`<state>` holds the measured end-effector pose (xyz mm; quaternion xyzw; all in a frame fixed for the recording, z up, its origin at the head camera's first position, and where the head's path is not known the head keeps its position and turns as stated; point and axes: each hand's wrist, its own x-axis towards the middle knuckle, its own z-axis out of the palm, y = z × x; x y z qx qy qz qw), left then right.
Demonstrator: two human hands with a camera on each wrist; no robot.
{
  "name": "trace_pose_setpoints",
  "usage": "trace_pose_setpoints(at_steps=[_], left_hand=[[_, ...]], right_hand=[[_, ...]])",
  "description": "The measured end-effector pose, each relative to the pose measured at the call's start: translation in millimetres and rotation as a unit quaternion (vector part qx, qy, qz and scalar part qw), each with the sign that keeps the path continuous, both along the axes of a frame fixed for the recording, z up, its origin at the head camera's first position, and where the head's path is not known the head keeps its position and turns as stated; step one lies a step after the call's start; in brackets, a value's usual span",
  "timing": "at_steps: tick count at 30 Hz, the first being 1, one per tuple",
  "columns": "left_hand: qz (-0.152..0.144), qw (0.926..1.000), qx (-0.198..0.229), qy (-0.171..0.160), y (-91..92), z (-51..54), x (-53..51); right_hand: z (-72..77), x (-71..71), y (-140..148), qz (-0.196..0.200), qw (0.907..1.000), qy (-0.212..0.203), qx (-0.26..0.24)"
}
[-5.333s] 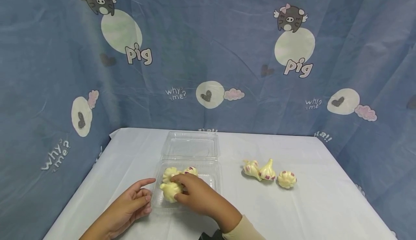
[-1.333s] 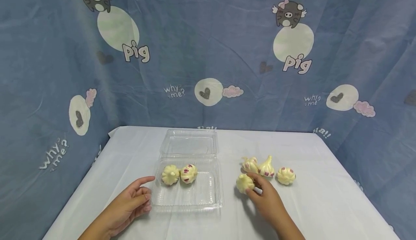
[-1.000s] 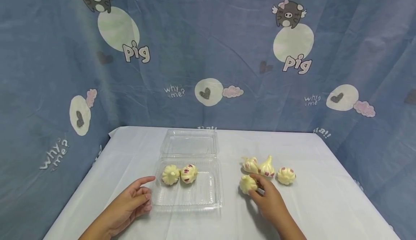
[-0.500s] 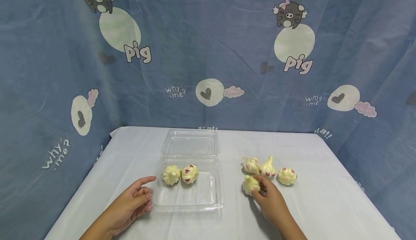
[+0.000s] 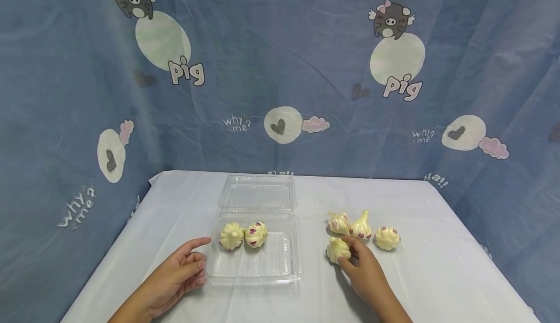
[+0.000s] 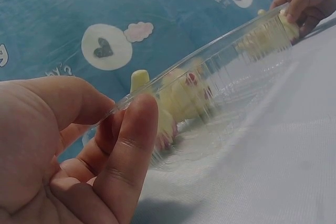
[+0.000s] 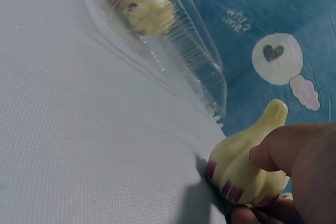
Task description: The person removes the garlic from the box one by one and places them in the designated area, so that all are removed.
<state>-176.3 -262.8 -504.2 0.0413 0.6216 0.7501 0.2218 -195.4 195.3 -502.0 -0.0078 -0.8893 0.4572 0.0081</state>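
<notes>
An open clear plastic container [image 5: 286, 257] holds two garlic bulbs side by side, one pale [image 5: 231, 236] and one with purple marks [image 5: 255, 235]. The left hand [image 5: 170, 281] is at its left side, index finger extended to the rim and the others loosely bent; in the left wrist view, the left hand's fingers [image 6: 131, 145] overlap the container's edge. Right of the container, the right hand [image 5: 367, 274] pinches a garlic bulb [image 5: 338, 250] low at the table. Purple streaks show on that held bulb [image 7: 236, 177] in the right wrist view, its stem pointing up.
Behind the held bulb, two garlic bulbs [image 5: 339, 223] [image 5: 360, 226] lie close together, and another bulb [image 5: 387, 238] is to their right. The container's lid [image 5: 258, 194] lies folded back. A blue printed curtain [image 5: 262, 45] surrounds the white table [image 5: 415, 284].
Since the earliest frame, the right hand has carried one bulb out of the container to the table on the right. Over the last second that bulb shifted slightly right. The left hand stays nearly still.
</notes>
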Motion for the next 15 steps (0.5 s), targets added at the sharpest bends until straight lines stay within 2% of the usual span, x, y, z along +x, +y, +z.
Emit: trace_pose_setpoints(at_steps=[6, 15], left_hand=[[0.003, 1.0000, -0.004, -0.002, -0.2, -2.5, -0.6], [0.000, 1.0000, -0.003, 0.001, -0.2, -1.2, -1.2]], right_hand=[[-0.4, -0.9, 1.3, 0.004, 0.9999, 0.000, -0.012], [0.3, -0.3, 2.0, -0.008, 0.9998, 0.018, 0.007]])
